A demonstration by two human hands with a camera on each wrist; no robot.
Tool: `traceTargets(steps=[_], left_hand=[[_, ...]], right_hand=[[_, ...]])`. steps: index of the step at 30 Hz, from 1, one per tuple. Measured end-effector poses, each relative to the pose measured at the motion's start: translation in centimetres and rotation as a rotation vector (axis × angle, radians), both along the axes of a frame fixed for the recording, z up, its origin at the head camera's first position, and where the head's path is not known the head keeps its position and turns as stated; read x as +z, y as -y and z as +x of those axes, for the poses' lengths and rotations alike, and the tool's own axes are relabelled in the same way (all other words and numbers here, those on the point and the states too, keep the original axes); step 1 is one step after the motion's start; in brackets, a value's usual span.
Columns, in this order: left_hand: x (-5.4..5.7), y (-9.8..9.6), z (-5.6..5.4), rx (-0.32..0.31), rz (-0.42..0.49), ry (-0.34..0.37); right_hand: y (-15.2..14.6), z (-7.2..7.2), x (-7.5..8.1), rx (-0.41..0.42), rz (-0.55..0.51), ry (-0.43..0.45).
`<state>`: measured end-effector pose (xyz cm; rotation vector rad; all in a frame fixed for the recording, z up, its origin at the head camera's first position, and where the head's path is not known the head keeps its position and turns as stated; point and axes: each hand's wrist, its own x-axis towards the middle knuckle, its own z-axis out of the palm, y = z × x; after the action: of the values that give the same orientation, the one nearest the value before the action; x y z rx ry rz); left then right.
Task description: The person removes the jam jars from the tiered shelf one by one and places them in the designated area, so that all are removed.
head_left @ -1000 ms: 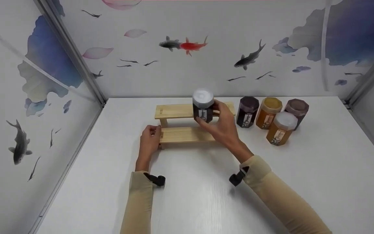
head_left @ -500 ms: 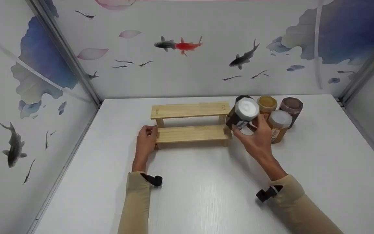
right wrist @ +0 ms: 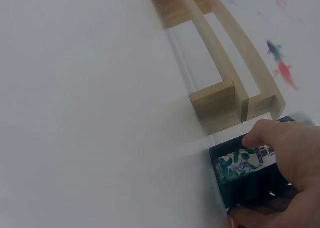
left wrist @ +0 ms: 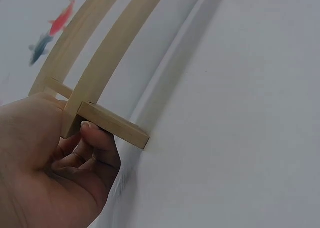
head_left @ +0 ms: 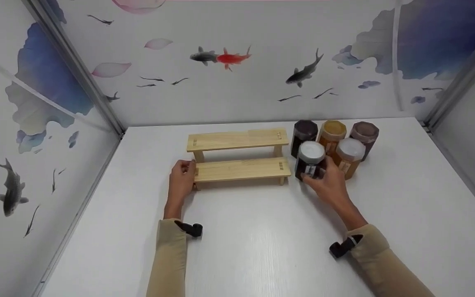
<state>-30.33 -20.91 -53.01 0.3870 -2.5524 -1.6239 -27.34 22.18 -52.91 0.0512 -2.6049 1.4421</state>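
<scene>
A two-step wooden rack stands on the white table. My left hand grips the left end of its lower step; in the left wrist view the curled fingers lie under the board, by the leg. To the right of the rack, my right hand holds a dark jar with a white lid, thumb on one side and fingers on the other. The jar stands upright and looks set down on the table. In the right wrist view its label shows, close to the rack's end.
Behind the held jar are a dark purple jar, an amber jar with a yellow lid, and a brownish jar. An amber jar with a white lid stands just right of it. Printed walls enclose the table.
My right hand has carried the dark jar from above the rack rightward and down to the front of the other jars. The left hand has stayed on the rack.
</scene>
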Motion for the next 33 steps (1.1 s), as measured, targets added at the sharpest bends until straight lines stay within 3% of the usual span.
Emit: traceTargets(steps=[14,20,29,33], left_hand=[[-0.48,0.06,-0.17,0.003,0.007,0.002],[-0.43,-0.03,-0.12,0.000,0.016,0.008],[-0.37,0.12,-0.16,-0.004,0.009,0.006],[-0.47,0.16,-0.10,-0.010,0.018,0.015]], right_hand=[[-0.43,0.64,0.32,-0.015,0.095,-0.007],[-0.59,0.57,0.36,-0.031,0.158,0.049],[-0.44,0.55,0.06,0.001,0.114,0.032],[-0.46,0.79,0.51,0.011,0.114,0.082]])
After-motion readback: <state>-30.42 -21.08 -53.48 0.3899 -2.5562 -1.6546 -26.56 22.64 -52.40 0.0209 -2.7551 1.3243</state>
